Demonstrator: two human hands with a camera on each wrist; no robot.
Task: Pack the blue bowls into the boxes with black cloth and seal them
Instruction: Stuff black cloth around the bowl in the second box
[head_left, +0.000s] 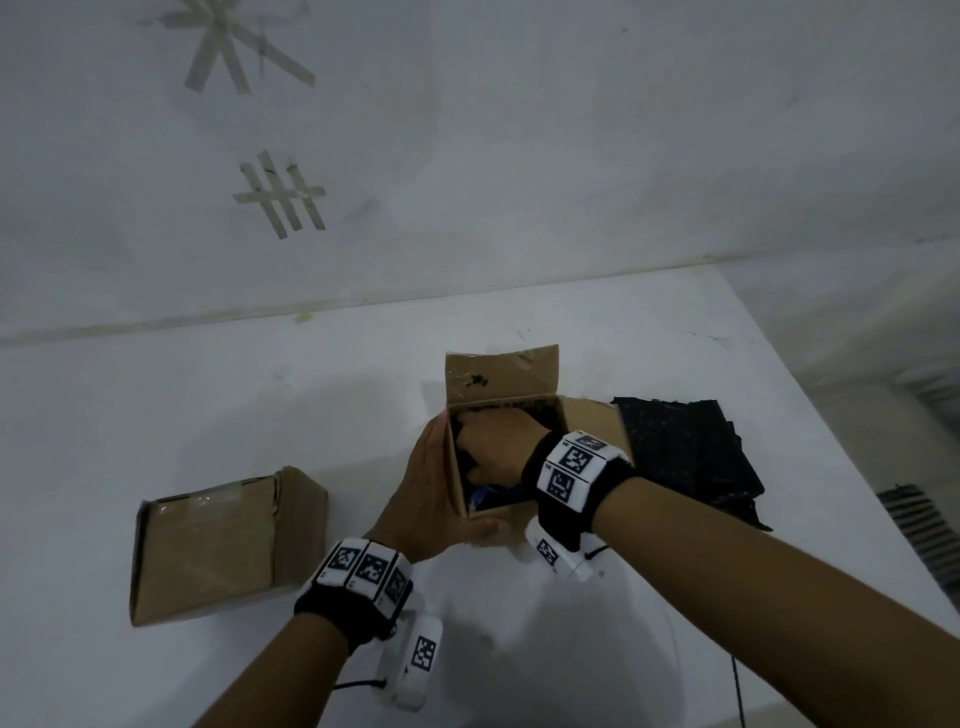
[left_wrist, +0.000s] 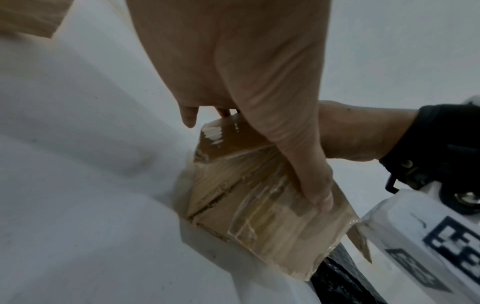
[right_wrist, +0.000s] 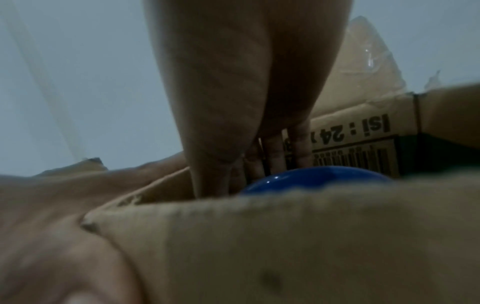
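1. Head view: the open box (head_left: 511, 457) stands on the white table (head_left: 208, 415), its far flap upright. The left hand (head_left: 431, 493) lies against the box's left wall, fingers straight along it, thumb across the near wall.
2. Left wrist view alone shows clear tape over that near wall (left_wrist: 259, 205) and the thumb (left_wrist: 311, 185) pressing flat on it; the hand clasps the box corner between thumb and fingers.
3. The right hand (head_left: 493, 441) reaches down inside the box. The right wrist view alone shows its fingers (right_wrist: 272, 152) pointing down behind the blue bowl (right_wrist: 311, 176), which sits in the box; whether they grip anything cannot be told. It also shows printed lettering and a barcode on the inner far wall.
4. In the head view only a blue sliver of the bowl shows at the near inside edge, with dark material deeper in.
5. Black cloth (head_left: 691, 457) lies piled just right of the open box, touching it.
6. A closed box (head_left: 218, 545), taped on top, lies to the left of the open box, well apart.
7. Behind the table a pale wall carries two clusters of tape strips (head_left: 283, 195).
8. Count: two boxes, one bowl visible, one cloth pile, two hands.
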